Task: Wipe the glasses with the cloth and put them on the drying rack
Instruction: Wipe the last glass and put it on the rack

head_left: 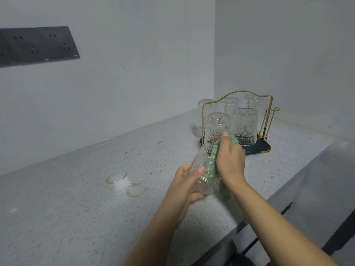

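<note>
My left hand (184, 186) grips a clear embossed glass (203, 169), tilted with its mouth pointing up and away, above the counter. My right hand (229, 160) presses a green cloth (210, 166) against the glass, and part of the cloth shows through the glass wall. Behind them stands a gold wire drying rack (266, 120) with a dark tray base (264, 148). Several glasses hang upside down on its pegs, one of them at front left (218, 125) and another at front right (245, 127).
The speckled grey countertop (76, 198) carries yellowish ring stains (134, 191) left of my hands. A dark socket panel (38, 45) is on the back wall. The counter's front edge (278, 198) runs diagonally at the right, with a side wall behind the rack.
</note>
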Tool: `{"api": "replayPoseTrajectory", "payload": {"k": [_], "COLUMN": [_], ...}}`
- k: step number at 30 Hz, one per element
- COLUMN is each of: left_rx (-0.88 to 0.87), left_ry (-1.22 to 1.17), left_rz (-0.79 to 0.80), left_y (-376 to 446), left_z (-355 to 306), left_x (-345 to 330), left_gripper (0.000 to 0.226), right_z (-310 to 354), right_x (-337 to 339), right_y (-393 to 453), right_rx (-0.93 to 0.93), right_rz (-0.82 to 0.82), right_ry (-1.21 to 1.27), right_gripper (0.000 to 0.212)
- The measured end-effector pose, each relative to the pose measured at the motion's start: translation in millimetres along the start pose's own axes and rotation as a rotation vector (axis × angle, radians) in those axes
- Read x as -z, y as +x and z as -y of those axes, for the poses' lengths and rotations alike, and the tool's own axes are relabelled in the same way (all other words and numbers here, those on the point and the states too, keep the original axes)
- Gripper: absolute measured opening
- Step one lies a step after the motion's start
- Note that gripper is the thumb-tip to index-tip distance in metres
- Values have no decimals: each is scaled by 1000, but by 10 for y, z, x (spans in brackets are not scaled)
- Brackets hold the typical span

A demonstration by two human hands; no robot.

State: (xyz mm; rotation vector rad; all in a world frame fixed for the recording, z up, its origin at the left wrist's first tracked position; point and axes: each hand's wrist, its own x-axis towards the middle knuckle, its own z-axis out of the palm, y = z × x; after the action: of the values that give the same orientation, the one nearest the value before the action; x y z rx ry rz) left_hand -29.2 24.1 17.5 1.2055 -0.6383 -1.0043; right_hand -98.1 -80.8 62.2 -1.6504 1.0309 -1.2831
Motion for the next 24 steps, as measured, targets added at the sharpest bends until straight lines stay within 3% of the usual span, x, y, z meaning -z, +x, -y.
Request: {"api": "replayPoseTrajectory", "payload": {"k": [4,7,10,13,17,19,22,24], "left_rx": [-132,72,225,89,-250,-179,163,251], "left_ry": [112,-273,-507,-323,200,62,-498,-571], "left_rz": [-145,12,167,90,-157,-129,107,186], "left_y": [35,22,-17,6,75,64,9,-3], "left_z": [95,-43,-121,-77,80,62,-72,-93], "left_x": [-76,-26,0,-26,-11,-15,-9,-6], "left_gripper": [60,49,60,58,60,61,62,67], "right_z": [11,-36,-16,34,81,42,-2,-4], "right_x": [-39,-65,-67,-82,-96,-109,-106,-110], "right_y": [24,-31,-61,-44,-6,-17,-52,-37], "right_rx": [7,47,63,70,43,64,141,147], "right_rz": [-34,13,-2,-63,-70,-31,7,-16], "right_ry": [-57,183,330,281,129,146,246,263], "right_gripper": [60,58,56,57,60,60,55,56]}}
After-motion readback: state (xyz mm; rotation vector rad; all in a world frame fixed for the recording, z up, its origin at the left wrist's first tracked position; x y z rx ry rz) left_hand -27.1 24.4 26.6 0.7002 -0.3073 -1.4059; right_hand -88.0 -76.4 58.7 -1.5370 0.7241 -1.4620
